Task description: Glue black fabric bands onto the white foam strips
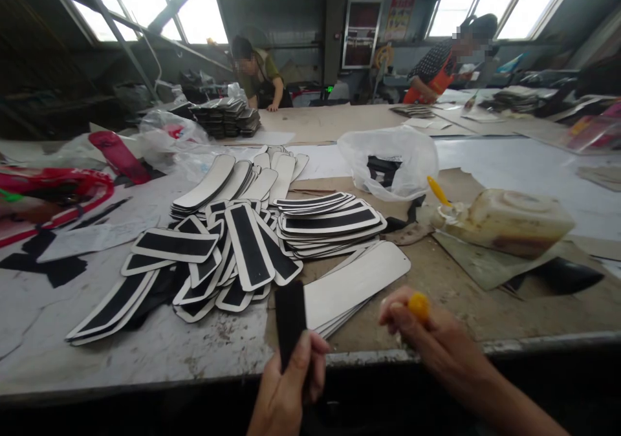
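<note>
1. Left fingers (303, 352): thumb and fingertips pinch the lower end of a black strip (290, 316), which points to twelve o'clock.
2. Right fingers (400, 316): curled together around a yellow handle (418, 306), at three o'clock from the left hand (286, 391).
3. From that hand, plain white pieces (359, 282) lie at one o'clock, touching or just behind the strip; I can't tell which.
4. Black-centred pieces (250, 245) heap at eleven; a cloudy bottle (521, 219) lies at two.

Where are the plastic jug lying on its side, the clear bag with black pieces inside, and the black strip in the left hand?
Plastic jug (526, 219): head view, side of its body.
Clear bag (418, 164): head view, right side wall.
Black strip (290, 313): head view, middle of its face.
</note>
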Demonstrator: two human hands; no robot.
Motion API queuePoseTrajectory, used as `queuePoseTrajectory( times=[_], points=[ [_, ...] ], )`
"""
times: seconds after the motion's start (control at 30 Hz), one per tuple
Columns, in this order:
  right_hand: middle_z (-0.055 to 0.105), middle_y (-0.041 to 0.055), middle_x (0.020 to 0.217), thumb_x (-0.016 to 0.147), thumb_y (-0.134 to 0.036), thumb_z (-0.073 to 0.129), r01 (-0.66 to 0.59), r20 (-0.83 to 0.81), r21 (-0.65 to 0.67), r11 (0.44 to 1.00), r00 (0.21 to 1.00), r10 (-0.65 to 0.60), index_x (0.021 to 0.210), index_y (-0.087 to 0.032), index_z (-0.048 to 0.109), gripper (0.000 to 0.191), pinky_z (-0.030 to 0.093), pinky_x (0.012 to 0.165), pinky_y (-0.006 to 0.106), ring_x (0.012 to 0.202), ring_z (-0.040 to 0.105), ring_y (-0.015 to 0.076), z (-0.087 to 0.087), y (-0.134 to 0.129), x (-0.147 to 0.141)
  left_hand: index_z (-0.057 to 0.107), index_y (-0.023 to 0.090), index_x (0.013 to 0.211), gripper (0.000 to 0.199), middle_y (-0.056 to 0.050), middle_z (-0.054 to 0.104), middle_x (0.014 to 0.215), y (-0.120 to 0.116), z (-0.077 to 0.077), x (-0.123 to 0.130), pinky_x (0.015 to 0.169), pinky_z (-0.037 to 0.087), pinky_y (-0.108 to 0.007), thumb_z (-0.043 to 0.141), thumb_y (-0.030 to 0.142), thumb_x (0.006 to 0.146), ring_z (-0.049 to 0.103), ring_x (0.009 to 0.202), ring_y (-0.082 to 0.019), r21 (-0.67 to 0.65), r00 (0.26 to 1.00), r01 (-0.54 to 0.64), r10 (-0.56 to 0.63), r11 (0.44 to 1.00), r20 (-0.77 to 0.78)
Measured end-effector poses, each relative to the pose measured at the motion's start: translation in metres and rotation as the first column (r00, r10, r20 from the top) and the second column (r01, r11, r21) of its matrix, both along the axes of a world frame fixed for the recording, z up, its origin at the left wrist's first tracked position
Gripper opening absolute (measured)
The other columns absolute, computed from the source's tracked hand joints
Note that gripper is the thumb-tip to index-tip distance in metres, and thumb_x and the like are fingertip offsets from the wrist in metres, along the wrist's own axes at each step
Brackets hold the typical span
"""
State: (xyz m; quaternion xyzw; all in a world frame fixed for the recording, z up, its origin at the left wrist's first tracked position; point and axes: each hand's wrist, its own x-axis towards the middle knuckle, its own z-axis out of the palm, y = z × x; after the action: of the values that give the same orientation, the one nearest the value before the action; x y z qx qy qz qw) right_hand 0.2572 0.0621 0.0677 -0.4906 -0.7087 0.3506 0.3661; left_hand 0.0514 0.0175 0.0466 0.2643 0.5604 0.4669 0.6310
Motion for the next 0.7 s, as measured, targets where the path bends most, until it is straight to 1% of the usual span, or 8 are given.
queuePoseTrajectory(
  times=[0.07, 0.1, 0.17, 0.23, 0.4, 0.5, 0.6, 0.7],
  points=[
    [0.061, 0.0009, 0.069, 0.089, -0.042, 0.045, -0.133, -0.182, -0.221, 0.966, 0.979, 0.093, 0.083, -0.02, 0.056, 0.025, 0.048, 0.055, 0.024, 0.06, 0.06, 0.0148, -0.016, -0.007, -0.019, 0.061, 0.014, 0.075, 0.048, 0.001, 0.05, 0.05, -0.005, -0.003, 0.022, 0.046, 0.029, -0.021, 0.059, 0.062, 0.071, 0.041, 0.044, -0.008, -0.029, 0.984, 0.155, -0.152, 0.987, 0.092],
    [0.06, -0.0007, 0.063, 0.088, -0.043, 0.048, -0.216, -0.309, -0.337, 0.916, 0.945, 0.109, 0.085, -0.02, 0.052, 0.024, 0.048, 0.05, 0.025, 0.054, 0.06, 0.0151, -0.023, -0.01, -0.027, 0.061, 0.013, 0.072, 0.051, 0.0, 0.051, 0.049, -0.007, -0.006, 0.03, 0.045, 0.028, -0.022, 0.058, 0.063, 0.071, 0.042, 0.043, -0.008, -0.027, 0.971, 0.214, -0.21, 0.977, 0.111],
    [0.055, -0.0057, 0.048, 0.085, -0.046, 0.052, -0.358, -0.522, -0.499, 0.789, 0.851, 0.056, 0.085, -0.021, 0.045, 0.025, 0.045, 0.038, 0.024, 0.039, 0.055, 0.0148, -0.033, -0.015, -0.037, 0.06, 0.012, 0.066, 0.054, -0.001, 0.05, 0.046, -0.008, -0.014, 0.043, 0.043, 0.029, -0.022, 0.057, 0.065, 0.07, 0.043, 0.041, -0.009, -0.01, 0.953, 0.275, -0.271, 0.961, 0.134],
    [0.048, -0.0088, 0.039, 0.085, -0.047, 0.052, -0.412, -0.616, -0.546, 0.729, 0.787, -0.016, 0.08, -0.022, 0.039, 0.028, 0.04, 0.032, 0.021, 0.031, 0.05, 0.0136, -0.039, -0.018, -0.04, 0.06, 0.011, 0.068, 0.052, -0.002, 0.053, 0.049, -0.008, -0.021, 0.048, 0.044, 0.033, -0.023, 0.058, 0.063, 0.071, 0.047, 0.042, -0.01, 0.008, 0.949, 0.265, -0.262, 0.964, 0.174],
    [0.045, -0.0087, 0.04, 0.083, -0.053, 0.053, -0.302, -0.595, -0.559, 0.772, 0.794, -0.12, 0.07, -0.021, 0.041, 0.036, 0.041, 0.033, 0.022, 0.032, 0.049, 0.0116, -0.041, -0.017, -0.037, 0.063, 0.007, 0.086, 0.047, -0.008, 0.063, 0.065, -0.006, -0.028, 0.049, 0.05, 0.044, -0.027, 0.062, 0.053, 0.074, 0.056, 0.052, -0.014, 0.07, 0.962, 0.144, -0.157, 0.987, 0.225],
    [0.046, -0.0069, 0.042, 0.075, -0.058, 0.059, -0.13, -0.488, -0.616, 0.777, 0.838, -0.246, 0.065, -0.021, 0.044, 0.042, 0.042, 0.035, 0.023, 0.033, 0.047, 0.0114, -0.041, -0.013, -0.034, 0.063, 0.009, 0.083, 0.046, -0.007, 0.064, 0.065, -0.004, -0.033, 0.05, 0.053, 0.047, -0.028, 0.063, 0.053, 0.073, 0.058, 0.054, -0.016, 0.06, 0.973, 0.099, -0.11, 0.993, 0.205],
    [0.057, -0.0018, 0.057, 0.068, -0.055, 0.068, 0.103, -0.406, -0.597, 0.796, 0.817, -0.41, 0.068, -0.02, 0.049, 0.04, 0.047, 0.046, 0.024, 0.048, 0.055, 0.0142, -0.037, -0.009, -0.03, 0.061, 0.011, 0.08, 0.045, -0.006, 0.063, 0.063, -0.006, -0.042, 0.054, 0.054, 0.047, -0.028, 0.06, 0.056, 0.074, 0.058, 0.054, -0.016, 0.088, 0.981, 0.122, -0.133, 0.989, 0.138],
    [0.059, -0.0003, 0.067, 0.072, -0.051, 0.067, 0.12, -0.463, -0.581, 0.805, 0.764, -0.449, 0.076, -0.021, 0.051, 0.033, 0.048, 0.052, 0.025, 0.058, 0.056, 0.0157, -0.028, -0.003, -0.025, 0.059, 0.012, 0.078, 0.049, -0.005, 0.061, 0.061, -0.012, -0.051, 0.058, 0.052, 0.044, -0.026, 0.056, 0.061, 0.074, 0.056, 0.052, -0.014, 0.089, 0.976, 0.189, -0.198, 0.978, 0.095]
  ],
)
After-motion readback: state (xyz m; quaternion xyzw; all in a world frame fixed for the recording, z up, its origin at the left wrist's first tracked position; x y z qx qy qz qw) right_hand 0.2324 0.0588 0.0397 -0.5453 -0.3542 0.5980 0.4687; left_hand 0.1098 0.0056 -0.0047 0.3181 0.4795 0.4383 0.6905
